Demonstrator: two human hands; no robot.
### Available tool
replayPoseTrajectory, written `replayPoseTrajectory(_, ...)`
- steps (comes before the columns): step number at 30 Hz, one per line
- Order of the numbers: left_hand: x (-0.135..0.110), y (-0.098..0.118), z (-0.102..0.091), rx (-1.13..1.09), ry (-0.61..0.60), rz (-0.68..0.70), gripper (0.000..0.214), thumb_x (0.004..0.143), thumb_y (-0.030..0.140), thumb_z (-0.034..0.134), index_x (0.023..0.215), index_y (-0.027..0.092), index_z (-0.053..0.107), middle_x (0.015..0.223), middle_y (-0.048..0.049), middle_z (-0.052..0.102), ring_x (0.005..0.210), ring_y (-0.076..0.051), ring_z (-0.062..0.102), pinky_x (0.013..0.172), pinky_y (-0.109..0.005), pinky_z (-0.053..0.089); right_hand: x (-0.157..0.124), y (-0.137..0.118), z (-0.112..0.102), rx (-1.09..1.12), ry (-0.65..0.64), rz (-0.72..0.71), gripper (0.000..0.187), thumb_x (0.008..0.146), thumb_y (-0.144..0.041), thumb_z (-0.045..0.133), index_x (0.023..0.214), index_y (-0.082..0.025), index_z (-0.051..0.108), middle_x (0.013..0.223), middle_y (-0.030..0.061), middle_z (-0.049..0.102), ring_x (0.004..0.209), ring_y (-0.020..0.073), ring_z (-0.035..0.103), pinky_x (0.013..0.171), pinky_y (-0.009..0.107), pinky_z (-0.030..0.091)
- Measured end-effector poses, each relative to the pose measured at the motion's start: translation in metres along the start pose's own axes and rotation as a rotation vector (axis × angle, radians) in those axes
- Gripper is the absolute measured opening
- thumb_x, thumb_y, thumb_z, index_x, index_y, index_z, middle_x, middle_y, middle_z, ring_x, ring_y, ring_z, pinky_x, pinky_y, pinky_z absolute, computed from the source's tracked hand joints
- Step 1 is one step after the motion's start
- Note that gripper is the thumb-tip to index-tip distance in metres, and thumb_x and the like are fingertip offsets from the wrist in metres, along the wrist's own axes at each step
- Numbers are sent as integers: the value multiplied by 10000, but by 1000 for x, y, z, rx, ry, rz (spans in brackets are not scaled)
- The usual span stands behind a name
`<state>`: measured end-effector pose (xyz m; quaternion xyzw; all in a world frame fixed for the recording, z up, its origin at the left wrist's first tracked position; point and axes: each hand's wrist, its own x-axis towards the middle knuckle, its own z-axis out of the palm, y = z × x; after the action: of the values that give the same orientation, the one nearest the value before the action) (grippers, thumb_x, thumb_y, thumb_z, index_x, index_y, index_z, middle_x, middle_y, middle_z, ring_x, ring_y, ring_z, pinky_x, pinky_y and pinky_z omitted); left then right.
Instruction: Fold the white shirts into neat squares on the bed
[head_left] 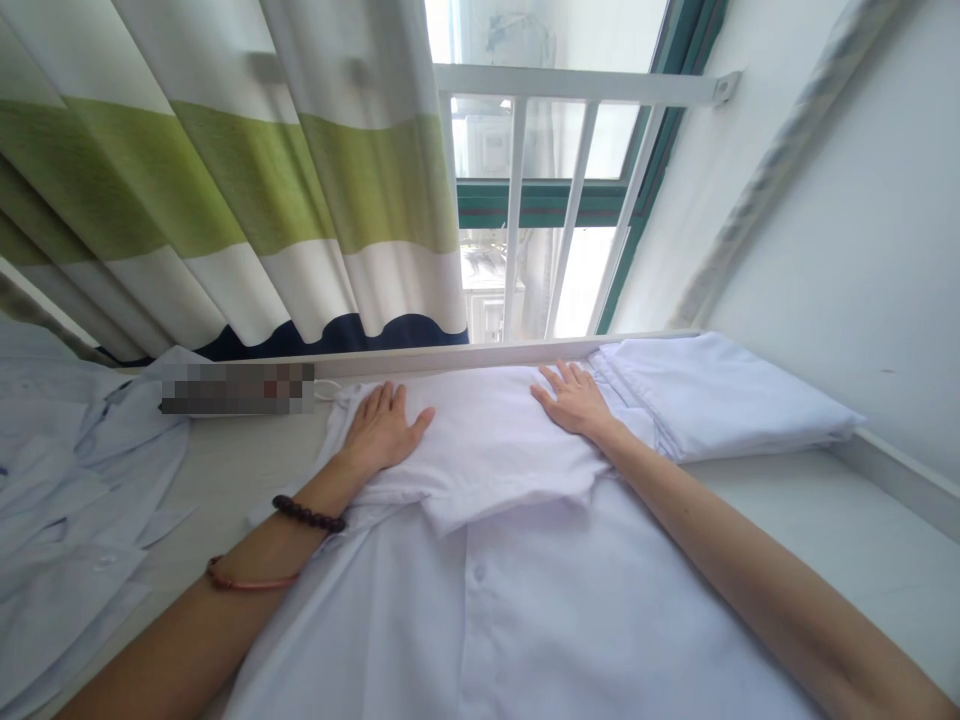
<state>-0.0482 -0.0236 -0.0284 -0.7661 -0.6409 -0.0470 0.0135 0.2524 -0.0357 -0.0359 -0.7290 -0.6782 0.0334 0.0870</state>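
Observation:
A white buttoned shirt point(487, 600) lies spread on a pale table point(825, 520) in front of me, its far part folded over into a flap point(487, 450). My left hand point(382, 430) lies flat with fingers stretched on the left side of that fold. My right hand point(574, 400) presses flat on its right side, fingers spread. Neither hand grips anything. Two bracelets circle my left wrist.
A folded stack of white garments point(720, 395) lies at the right, close to my right hand. Crumpled pale blue shirts point(67, 480) are heaped at the left. A striped curtain point(225, 180) and a barred window point(555, 200) stand behind the table's raised far edge. A wall runs along the right.

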Motion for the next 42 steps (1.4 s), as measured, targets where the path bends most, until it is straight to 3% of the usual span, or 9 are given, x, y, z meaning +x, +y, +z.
replayPoseTrajectory(5,4,0,2,28,-34,-83,915,835,731,251,1491,93,253,1558,-210,150,1440,-364,66,1155,-478,76,-27,-19,-12,25,-27,-24,728,927,-626,202,1519,-204,177,1591,117,70,1448,307,48,1155,457,74)
replayPoseTrajectory(9,6,3,1,17,-22,-164,976,767,806,297,1503,169,226,1567,-206,110,1428,-411,0,1136,-519,67,-65,-49,-18,54,-1,-310,797,879,-719,191,1525,-256,131,1598,83,6,1450,283,-44,1161,452,29)
replayPoseTrajectory(14,6,2,0,-5,-62,-163,1028,750,828,285,1513,149,168,1549,-243,143,1430,-404,49,1135,-495,101,-88,-57,-9,88,-153,-383,849,833,-779,190,1510,-267,212,1588,115,96,1447,328,34,1148,505,49)
replayPoseTrajectory(18,8,1,-1,-1,-71,-138,1022,749,833,272,1510,155,187,1549,-235,156,1434,-391,59,1138,-489,85,-75,-47,-8,95,-178,-370,788,853,-758,127,1499,-319,229,1591,87,98,1449,311,31,1136,539,-2)
replayPoseTrajectory(23,15,2,-2,13,-73,-126,1003,764,823,246,1506,149,209,1550,-223,173,1435,-384,79,1138,-490,88,-34,-23,-8,47,-101,-101,704,900,-688,114,1505,-337,191,1600,62,30,1445,323,-16,1136,540,1)
replayPoseTrajectory(26,18,2,-1,28,-79,-113,991,778,812,234,1505,138,207,1546,-232,173,1438,-370,80,1142,-482,76,-19,-10,-5,24,-90,-32,700,890,-703,128,1500,-364,185,1599,59,64,1442,338,17,1142,522,27)
replayPoseTrajectory(34,21,2,4,43,-92,-90,960,806,789,221,1509,136,181,1548,-244,150,1440,-363,73,1145,-475,73,-14,-7,3,-12,-78,-57,723,870,-731,123,1496,-375,189,1591,81,114,1438,349,82,1136,534,55)
replayPoseTrajectory(38,23,2,-4,37,-85,-82,937,825,763,246,1509,126,186,1554,-225,152,1439,-362,85,1147,-476,91,-14,-7,-3,-37,-83,-62,701,891,-699,160,1500,-354,195,1585,87,145,1434,355,106,1134,532,85)
replayPoseTrajectory(42,0,18,-21,107,-76,-8,778,910,630,253,1491,113,263,1565,-198,123,1445,-337,66,1153,-502,42,-35,-23,-13,-125,53,-59,689,922,-620,250,1507,-258,228,1587,116,115,1434,377,14,1137,528,56)
